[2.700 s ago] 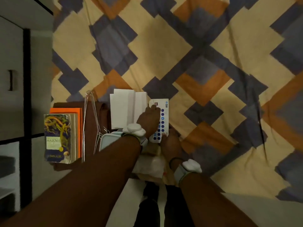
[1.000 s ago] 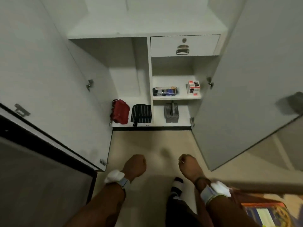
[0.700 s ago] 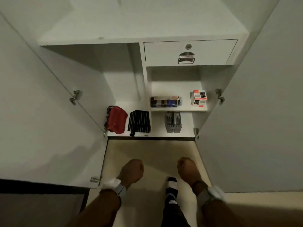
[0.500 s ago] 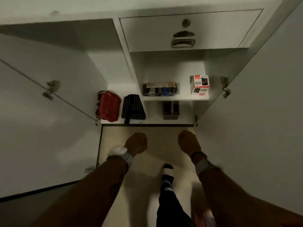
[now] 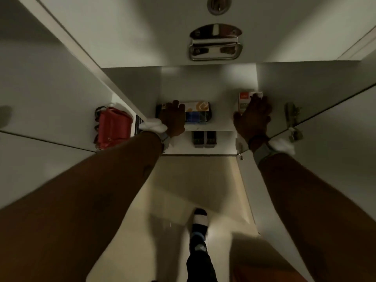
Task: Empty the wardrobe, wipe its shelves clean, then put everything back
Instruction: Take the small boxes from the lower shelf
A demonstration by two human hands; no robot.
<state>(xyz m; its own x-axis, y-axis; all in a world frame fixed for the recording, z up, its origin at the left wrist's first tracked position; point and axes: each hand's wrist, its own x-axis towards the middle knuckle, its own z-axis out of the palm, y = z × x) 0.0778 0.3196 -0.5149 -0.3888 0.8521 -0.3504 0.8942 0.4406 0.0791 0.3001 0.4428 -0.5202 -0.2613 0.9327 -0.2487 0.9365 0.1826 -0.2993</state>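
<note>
The open white wardrobe has a small inner shelf (image 5: 221,127) under a drawer. On it lies a flat stack of packs (image 5: 198,111), one beige on top and one blue and dark below. My left hand (image 5: 173,118) reaches in and grips the stack's left end, fingers over its top. At the shelf's right end stands a small red and white box (image 5: 244,97). My right hand (image 5: 252,117) wraps it, thumb at its left side, and hides most of it.
A red bag (image 5: 114,127) stands on the wardrobe floor at the left, beside a black striped item (image 5: 138,123) mostly hidden by my left wrist. A grey holder (image 5: 204,139) sits under the shelf. The drawer's metal handle (image 5: 215,44) is close overhead. Open doors flank both arms.
I turned from the bed to the wardrobe and leaned in close. Both hands, empty fists above the floor a moment ago, have reached onto the small shelf and taken hold of the packs and the box.
</note>
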